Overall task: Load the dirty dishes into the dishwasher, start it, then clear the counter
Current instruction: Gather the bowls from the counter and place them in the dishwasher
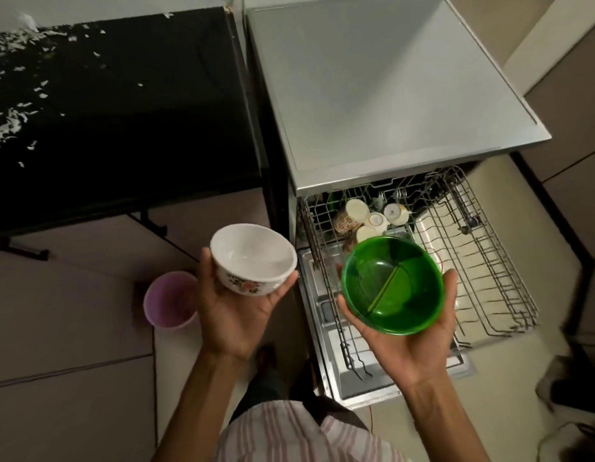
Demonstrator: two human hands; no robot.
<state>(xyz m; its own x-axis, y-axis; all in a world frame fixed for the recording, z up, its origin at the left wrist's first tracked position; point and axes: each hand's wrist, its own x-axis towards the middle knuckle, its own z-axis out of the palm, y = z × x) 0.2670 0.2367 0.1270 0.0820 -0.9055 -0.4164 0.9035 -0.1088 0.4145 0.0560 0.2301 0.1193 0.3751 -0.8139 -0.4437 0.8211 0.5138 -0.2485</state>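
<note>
Above dishwasher rack (482,261), left hand (232,315) cups white bowl (254,260), right hand (409,345) green bowl (392,285).

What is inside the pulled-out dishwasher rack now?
The rack holds several white cups near its back left corner. The green bowl in the right hand hides part of it.

Glossy translucent plastic bowl (392,285); wire rack (489,261).

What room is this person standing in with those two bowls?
Most likely a home kitchen. A dishwasher stands open with its wire rack pulled out and cups inside, next to a black counter, and each hand holds a bowl.
</note>
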